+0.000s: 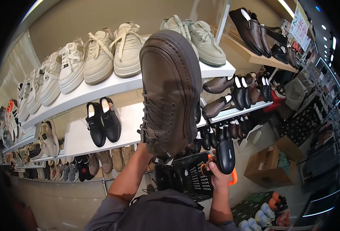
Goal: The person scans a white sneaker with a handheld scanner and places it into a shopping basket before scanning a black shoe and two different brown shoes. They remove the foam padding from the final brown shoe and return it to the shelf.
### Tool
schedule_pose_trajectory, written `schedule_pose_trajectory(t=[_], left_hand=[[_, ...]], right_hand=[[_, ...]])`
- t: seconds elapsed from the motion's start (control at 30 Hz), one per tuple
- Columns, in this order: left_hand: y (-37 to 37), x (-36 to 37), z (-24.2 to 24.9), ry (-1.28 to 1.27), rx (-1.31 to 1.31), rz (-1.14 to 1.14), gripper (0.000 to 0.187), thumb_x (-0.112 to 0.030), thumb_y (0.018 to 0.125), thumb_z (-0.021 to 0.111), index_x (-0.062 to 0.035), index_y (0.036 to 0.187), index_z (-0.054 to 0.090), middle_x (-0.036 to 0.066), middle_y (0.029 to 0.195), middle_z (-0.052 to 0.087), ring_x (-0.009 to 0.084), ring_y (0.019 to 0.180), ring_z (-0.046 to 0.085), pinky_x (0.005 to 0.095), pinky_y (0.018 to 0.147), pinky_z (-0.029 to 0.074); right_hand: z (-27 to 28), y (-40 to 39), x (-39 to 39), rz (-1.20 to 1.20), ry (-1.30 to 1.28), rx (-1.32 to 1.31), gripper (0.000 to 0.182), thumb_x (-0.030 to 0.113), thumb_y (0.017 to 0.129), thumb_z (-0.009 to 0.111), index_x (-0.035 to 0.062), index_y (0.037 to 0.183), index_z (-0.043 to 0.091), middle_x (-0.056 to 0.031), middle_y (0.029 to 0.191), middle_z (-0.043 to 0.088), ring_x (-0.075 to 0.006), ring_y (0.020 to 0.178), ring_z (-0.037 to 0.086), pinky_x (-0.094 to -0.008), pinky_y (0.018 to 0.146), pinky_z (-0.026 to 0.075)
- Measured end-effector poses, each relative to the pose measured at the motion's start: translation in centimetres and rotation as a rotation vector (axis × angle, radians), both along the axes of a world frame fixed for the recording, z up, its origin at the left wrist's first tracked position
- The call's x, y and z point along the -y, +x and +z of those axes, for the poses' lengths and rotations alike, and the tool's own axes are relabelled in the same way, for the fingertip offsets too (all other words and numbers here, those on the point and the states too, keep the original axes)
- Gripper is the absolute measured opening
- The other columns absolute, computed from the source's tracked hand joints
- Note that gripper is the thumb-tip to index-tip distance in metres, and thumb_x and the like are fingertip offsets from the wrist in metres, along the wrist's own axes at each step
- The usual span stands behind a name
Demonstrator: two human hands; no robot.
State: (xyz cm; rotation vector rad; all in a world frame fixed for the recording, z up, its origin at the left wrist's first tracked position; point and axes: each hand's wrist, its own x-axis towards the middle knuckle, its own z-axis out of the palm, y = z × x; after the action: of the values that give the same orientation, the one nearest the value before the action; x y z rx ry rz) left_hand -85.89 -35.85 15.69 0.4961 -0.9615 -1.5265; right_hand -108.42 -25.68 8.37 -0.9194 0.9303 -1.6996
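A brown leather lace-up shoe is held up in front of me, toe upward, with its laces and thick sole edge showing. My left hand supports it from its lower end; the fingers are hidden by the shoe. Lower right, my right hand is closed around a black oval handheld device with small pale lettering. The device is apart from the shoe. Behind my hands sits a black plastic basket with an orange handle and dark items inside.
Cream and white sneakers line the upper white shelf. A pair of black shoes stands on the shelf below. Dark leather shoes fill the right shelves. A cardboard box and several sneakers are at lower right.
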Motion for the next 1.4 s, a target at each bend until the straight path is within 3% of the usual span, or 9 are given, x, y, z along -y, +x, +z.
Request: schedule_pose_trajectory(t=[0.2,0.27,0.47,0.7,0.8,0.87,1.03,1.17,1.4], left_hand=[[-0.2,0.5,2.9,-0.138,0.167,0.193,0.083,-0.023,0.074,0.076,-0.0024,0.142,0.033,0.012,0.136,0.045,0.0199,0.12,0.049,0.0331,0.101,0.042],[-1.3,0.6,4.1,-0.281,0.256,0.336,0.089,-0.02,0.071,0.078,-0.0012,0.143,0.029,0.013,0.136,0.045,0.0201,0.12,0.049,0.0333,0.101,0.041],[-2.4,1.1,2.9,-0.465,0.805,0.713,0.099,-0.009,0.059,0.08,-0.0022,0.143,0.028,0.017,0.127,0.042,0.0328,0.121,0.04,0.0391,0.103,0.033],[-3.2,1.2,1.9,-0.581,0.754,0.816,0.105,-0.005,0.055,0.082,-0.0029,0.144,0.027,0.018,0.126,0.043,0.0322,0.119,0.04,0.039,0.101,0.035],[-3.3,0.8,1.9,-0.53,0.691,0.767,0.104,0.0,0.057,0.081,-0.002,0.144,0.025,0.017,0.127,0.044,0.0291,0.119,0.045,0.0374,0.099,0.04],[-3.5,0.4,2.6,-0.294,0.34,0.435,0.096,0.009,0.063,0.076,-0.0009,0.144,0.024,0.016,0.131,0.044,0.0248,0.117,0.051,0.0342,0.096,0.046],[-3.4,-0.1,1.7,-0.047,0.017,0.19,0.075,0.012,0.075,0.064,0.0012,0.14,0.028,0.015,0.125,0.053,0.0221,0.108,0.059,0.0338,0.092,0.051],[-3.2,-1.7,2.2,0.114,-0.115,-0.043,0.043,-0.009,0.088,0.052,0.0032,0.128,0.044,0.018,0.118,0.058,0.0263,0.103,0.062,0.0373,0.089,0.052],[-3.0,-4.1,3.9,0.247,-0.244,-0.333,0.044,-0.02,0.089,0.052,0.0035,0.126,0.047,0.018,0.115,0.06,0.026,0.1,0.064,0.0376,0.087,0.054]], right_hand=[[-0.4,-0.9,-1.1,0.044,0.021,-0.024,0.048,-0.001,0.073,0.074,-0.001,0.117,0.054,-0.0061,0.09,0.059,-0.0127,0.077,0.057,-0.0258,0.066,0.049],[0.0,-0.9,-1.4,0.061,-0.057,-0.164,0.052,0.003,0.073,0.073,-0.0044,0.12,0.052,-0.008,0.081,0.058,-0.015,0.066,0.055,-0.0268,0.06,0.044],[0.8,-0.4,-2.4,0.153,-0.016,-0.185,0.042,-0.001,0.067,0.079,-0.0001,0.105,0.06,-0.0061,0.086,0.065,-0.0134,0.076,0.062,-0.0274,0.069,0.05],[1.7,0.8,-3.1,0.167,-0.207,-0.831,0.033,0.015,0.067,0.082,0.0059,0.095,0.068,-0.0048,0.088,0.069,-0.0193,0.077,0.068,-0.0293,0.069,0.053],[3.4,1.6,-2.4,0.046,-0.51,-1.171,0.032,0.013,0.067,0.081,0.007,0.096,0.068,-0.005,0.09,0.07,-0.0192,0.08,0.069,-0.0303,0.072,0.054],[3.3,1.8,-2.4,0.087,-0.44,-1.07,0.032,0.013,0.067,0.079,0.0078,0.097,0.069,-0.0048,0.09,0.07,-0.0202,0.082,0.069,-0.0306,0.073,0.054],[1.9,1.2,-3.2,0.069,-0.276,-1.096,0.032,0.012,0.069,0.077,0.0066,0.1,0.067,-0.0088,0.095,0.069,-0.0225,0.087,0.068,-0.0301,0.078,0.053],[2.1,1.0,-3.4,0.14,-0.082,-0.26,0.038,0.001,0.072,0.073,-0.001,0.107,0.059,-0.0067,0.087,0.064,-0.0152,0.078,0.062,-0.0288,0.071,0.05],[3.4,1.6,-2.5,-0.132,-0.266,-0.125,0.059,0.008,0.073,0.072,-0.0036,0.125,0.048,-0.0147,0.112,0.057,-0.0233,0.098,0.059,-0.0364,0.086,0.048]])
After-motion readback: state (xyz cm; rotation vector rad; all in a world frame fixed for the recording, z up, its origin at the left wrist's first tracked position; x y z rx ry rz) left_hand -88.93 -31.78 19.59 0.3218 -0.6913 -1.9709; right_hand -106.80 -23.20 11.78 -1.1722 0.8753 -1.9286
